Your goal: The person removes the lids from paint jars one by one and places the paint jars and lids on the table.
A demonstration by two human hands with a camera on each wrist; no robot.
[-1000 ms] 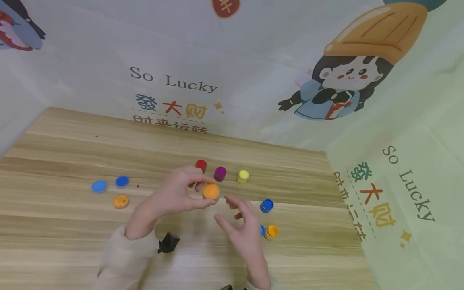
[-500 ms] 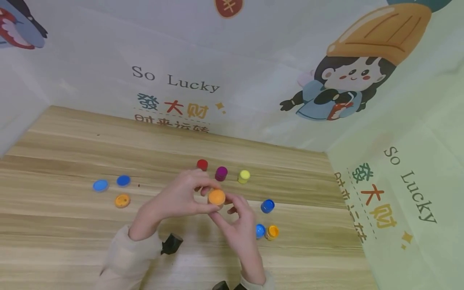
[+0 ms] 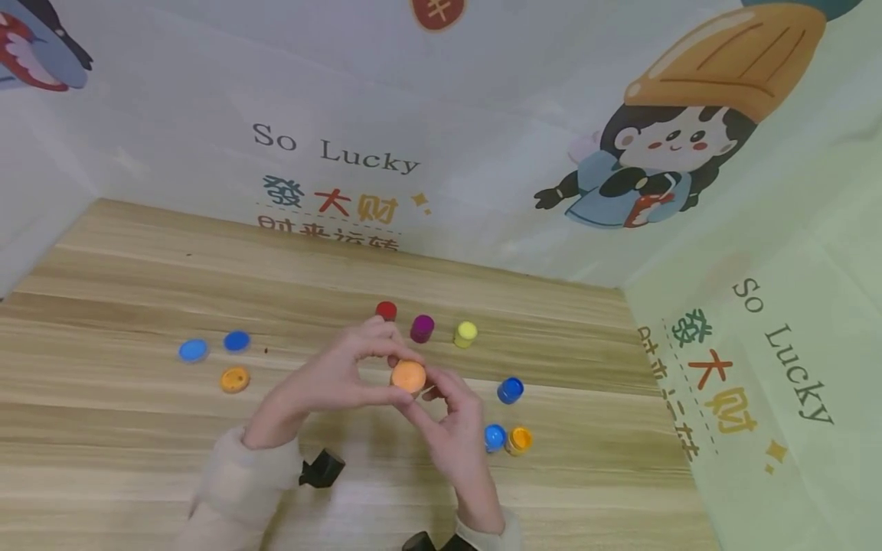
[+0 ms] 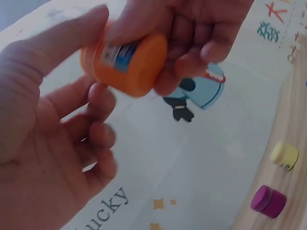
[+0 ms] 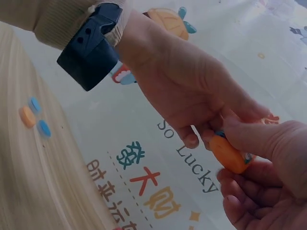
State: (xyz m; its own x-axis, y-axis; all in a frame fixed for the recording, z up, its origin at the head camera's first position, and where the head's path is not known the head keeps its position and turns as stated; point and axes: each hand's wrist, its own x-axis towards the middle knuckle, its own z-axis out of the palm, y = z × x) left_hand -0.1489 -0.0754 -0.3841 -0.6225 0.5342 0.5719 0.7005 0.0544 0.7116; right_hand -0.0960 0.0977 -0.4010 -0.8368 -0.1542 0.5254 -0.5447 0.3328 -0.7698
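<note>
The left hand (image 3: 332, 375) and right hand (image 3: 456, 432) are both pinching the orange jar (image 3: 409, 377), holding it up over the middle of the tabletop (image 3: 138, 436), though overlapping fingers are making it hard to tell just where each fingertip is pressing. A red jar (image 3: 386, 310), purple jar (image 3: 423, 329) and yellow jar (image 3: 465, 334) are standing toward the far edge. Three lids (image 3: 235, 379) are lying toward the left edge, while two blue jars (image 3: 511, 391) and an amber jar (image 3: 519, 441) are standing nearer the right.
</note>
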